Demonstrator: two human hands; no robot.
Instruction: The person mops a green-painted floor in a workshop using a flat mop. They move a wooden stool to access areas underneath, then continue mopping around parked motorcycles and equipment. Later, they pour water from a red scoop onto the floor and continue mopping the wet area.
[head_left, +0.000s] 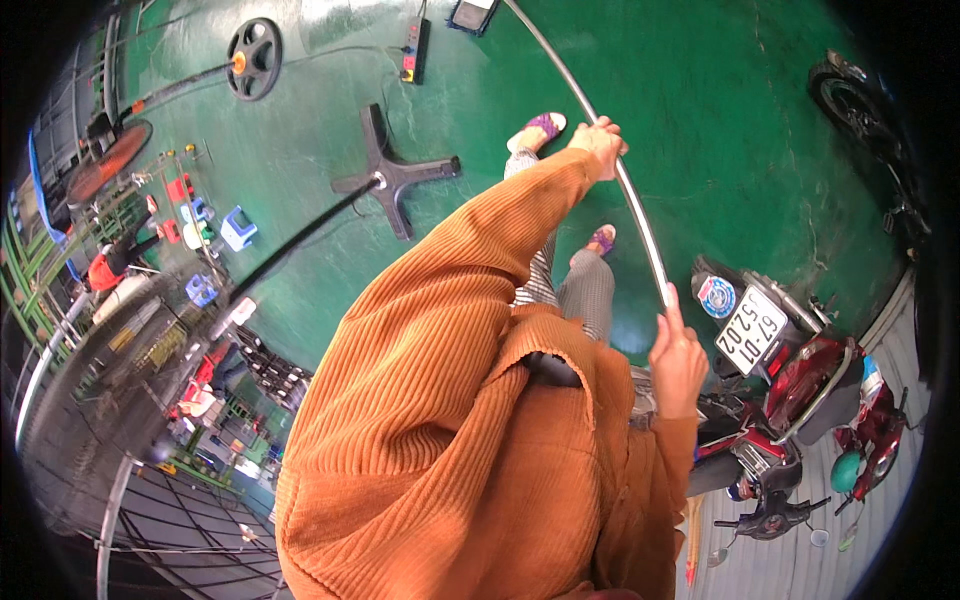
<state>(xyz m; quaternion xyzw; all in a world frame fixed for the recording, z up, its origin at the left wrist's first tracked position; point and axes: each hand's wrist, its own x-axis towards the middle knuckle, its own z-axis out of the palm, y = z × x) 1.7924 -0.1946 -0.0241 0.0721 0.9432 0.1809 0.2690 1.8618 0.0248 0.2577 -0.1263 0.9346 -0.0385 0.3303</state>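
Note:
A long silvery pole slants down from the top of the view, and it seems to be the handle of a flat mop [560, 68]. At its far end is a pale mop head [474, 14] with a dark blue fringe, partly cut off by the upper edge. My left hand [600, 146] wraps around the pole partway along, out in front of my sandalled feet. Lower down and to the right, my right hand [678, 362] grips the pole near its close end, the index finger stretched along it. Ribbed orange-brown sleeves cover both arms.
A standing fan's four-armed black base [398, 172] is on the green floor [700, 90] left of my feet. Beyond lie a power strip [414, 52] and a round black base [254, 60]. Parked motorbikes [800, 395] stand at right; small stools [238, 229] sit at left.

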